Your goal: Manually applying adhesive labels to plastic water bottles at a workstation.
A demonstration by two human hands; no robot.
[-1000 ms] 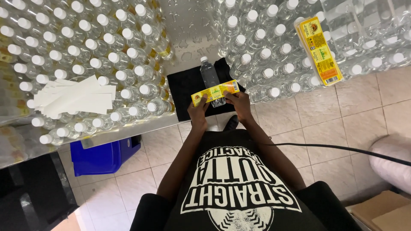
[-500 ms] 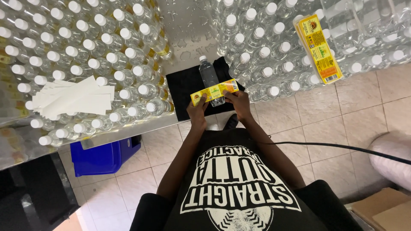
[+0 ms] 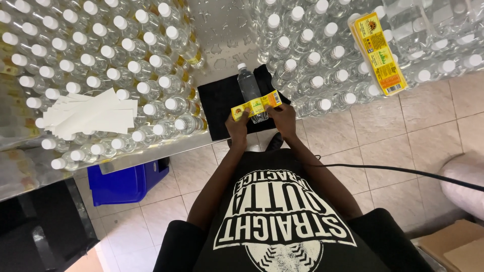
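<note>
Pinching label [image 3: 256, 105] btwn both hands.

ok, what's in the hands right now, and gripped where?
Both hands hold one yellow label strip by its ends: left hand at the left end, right hand near the right end, stretched across a clear bottle lying on a black cloth.

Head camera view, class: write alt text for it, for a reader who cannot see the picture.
Seen from above, a person's left hand and right hand hold a yellow label across a clear bottle lying on a black cloth. Rows of white-capped bottles stand on both sides, with white paper strips and a stack of yellow labels resting on them.
</note>
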